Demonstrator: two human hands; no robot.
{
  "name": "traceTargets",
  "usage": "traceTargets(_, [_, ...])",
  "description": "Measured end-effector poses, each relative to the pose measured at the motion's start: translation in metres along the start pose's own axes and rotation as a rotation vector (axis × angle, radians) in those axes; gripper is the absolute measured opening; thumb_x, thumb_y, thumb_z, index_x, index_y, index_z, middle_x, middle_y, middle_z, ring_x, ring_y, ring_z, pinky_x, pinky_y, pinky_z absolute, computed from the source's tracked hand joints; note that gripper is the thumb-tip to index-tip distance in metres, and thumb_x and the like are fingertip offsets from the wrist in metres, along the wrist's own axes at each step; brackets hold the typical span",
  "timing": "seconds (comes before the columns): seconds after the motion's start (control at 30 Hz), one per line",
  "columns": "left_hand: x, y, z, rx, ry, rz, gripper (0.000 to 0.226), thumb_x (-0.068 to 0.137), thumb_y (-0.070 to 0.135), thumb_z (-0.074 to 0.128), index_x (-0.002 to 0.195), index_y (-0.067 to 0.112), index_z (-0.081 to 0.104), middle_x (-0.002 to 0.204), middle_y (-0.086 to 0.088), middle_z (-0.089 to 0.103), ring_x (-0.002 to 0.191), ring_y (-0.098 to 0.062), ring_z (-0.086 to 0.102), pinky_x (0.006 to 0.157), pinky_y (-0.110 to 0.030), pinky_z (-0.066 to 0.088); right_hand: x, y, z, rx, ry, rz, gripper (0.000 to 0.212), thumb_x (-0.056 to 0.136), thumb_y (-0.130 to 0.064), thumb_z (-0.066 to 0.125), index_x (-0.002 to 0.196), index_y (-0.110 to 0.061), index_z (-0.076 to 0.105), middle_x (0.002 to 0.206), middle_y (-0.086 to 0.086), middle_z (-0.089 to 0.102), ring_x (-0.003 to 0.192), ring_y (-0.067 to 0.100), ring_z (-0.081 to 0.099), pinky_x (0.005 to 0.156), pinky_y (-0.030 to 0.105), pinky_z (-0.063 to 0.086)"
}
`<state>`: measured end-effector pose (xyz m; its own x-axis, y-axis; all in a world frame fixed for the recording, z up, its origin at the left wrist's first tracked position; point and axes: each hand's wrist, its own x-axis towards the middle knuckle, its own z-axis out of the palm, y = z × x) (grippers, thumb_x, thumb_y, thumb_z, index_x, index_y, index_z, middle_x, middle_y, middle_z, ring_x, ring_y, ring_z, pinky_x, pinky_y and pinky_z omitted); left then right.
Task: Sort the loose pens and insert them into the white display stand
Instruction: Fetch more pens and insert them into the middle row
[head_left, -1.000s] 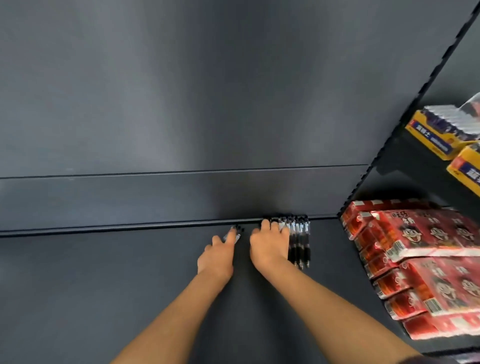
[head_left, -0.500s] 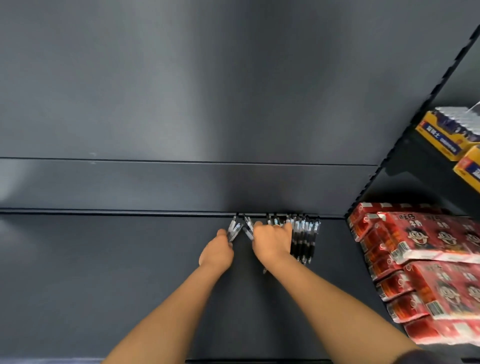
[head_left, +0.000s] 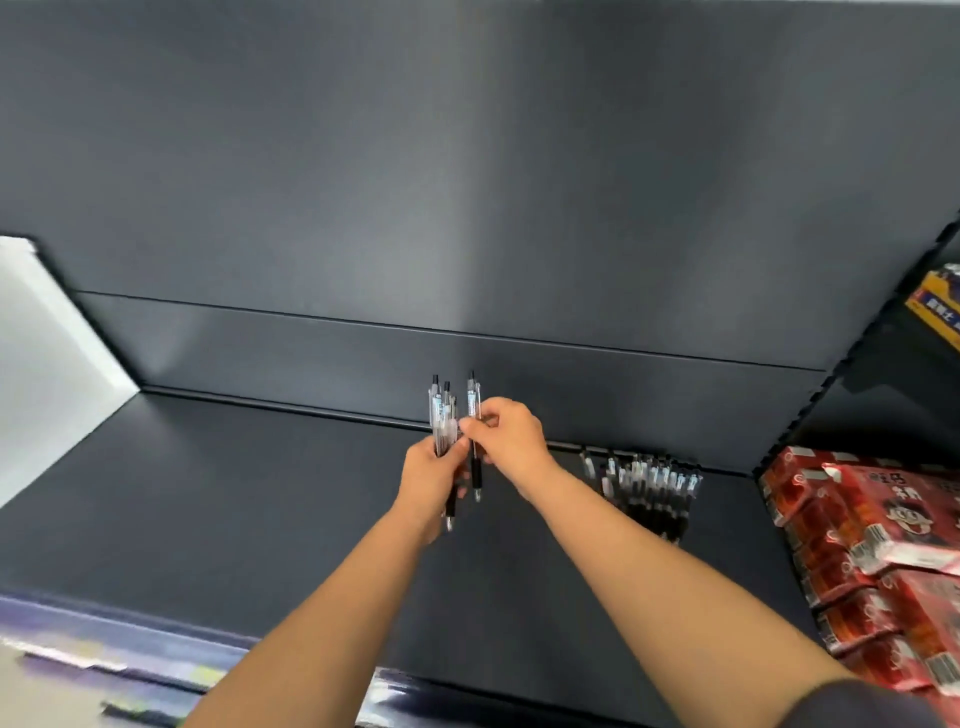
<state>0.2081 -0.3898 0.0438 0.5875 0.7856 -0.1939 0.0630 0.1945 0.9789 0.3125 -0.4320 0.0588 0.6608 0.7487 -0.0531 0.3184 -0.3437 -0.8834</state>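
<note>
My left hand (head_left: 434, 475) grips a small bunch of clear pens (head_left: 441, 415) with black grips, held upright above the dark shelf (head_left: 234, 493). Right beside it, my right hand (head_left: 511, 436) pinches a single pen (head_left: 474, 410) of the same kind, also upright, its tip pointing down. A row of several more such pens (head_left: 649, 483) lies on the shelf against the back wall, to the right of my hands. No white display stand shows plainly; a white panel (head_left: 47, 353) stands at the far left edge.
Red snack packs (head_left: 872, 540) are stacked on the shelf at the right. A yellow and blue box (head_left: 935, 317) sits on a higher shelf at the far right. The shelf's front edge (head_left: 156, 629) runs along the bottom left.
Both hands have lifted off the shelf with pens in them, away from the row at the back wall. The camera view has swung left, bringing the white panel into sight.
</note>
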Motion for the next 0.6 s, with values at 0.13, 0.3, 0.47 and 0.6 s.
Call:
traceTargets(0.13, [-0.011,0.023,-0.067,-0.057,0.081,0.066,0.015,0.096,0.015,0.051,0.086,0.01,0.062,0.072,-0.009,0.059,0.065,-0.02,0.054,0.054,-0.029,0.045,-0.004,-0.055,0.05,0.11,-0.068,-0.084,0.019,0.083,-0.021,0.069,0.076,-0.02,0.052,0.07,-0.01,0.053,0.067,0.01,0.052,0.064,0.023,0.044])
traceTargets(0.3, [-0.03,0.042,-0.173,-0.012,0.125,0.142,0.015,0.097,0.019,0.049,0.088,0.015,0.06,0.07,0.004,0.069,0.061,-0.011,0.063,0.052,-0.023,0.049,-0.018,-0.128,0.144,0.264,-0.182,-0.088,0.019,0.089,-0.014,0.061,0.079,-0.016,0.045,0.067,0.001,0.052,0.048,0.012,0.045,0.04,0.02,0.037])
traceTargets(0.47, [-0.059,0.053,-0.305,0.058,0.288,0.184,0.013,0.097,0.01,0.047,0.087,0.01,0.055,0.062,-0.004,0.055,0.048,-0.011,0.054,0.043,-0.022,0.04,-0.044,-0.208,0.253,0.311,-0.334,-0.227,0.006,0.094,-0.02,0.053,0.095,-0.014,0.054,0.079,0.003,0.055,0.055,0.011,0.043,0.049,0.021,0.033])
traceTargets(0.6, [-0.078,0.062,-0.397,0.036,0.348,0.189,0.011,0.097,0.011,0.046,0.089,0.011,0.053,0.066,-0.003,0.059,0.048,-0.012,0.057,0.043,-0.022,0.044,-0.059,-0.266,0.317,0.422,-0.427,-0.244,0.016,0.098,-0.02,0.047,0.095,-0.011,0.06,0.073,0.003,0.057,0.047,0.008,0.045,0.037,0.017,0.032])
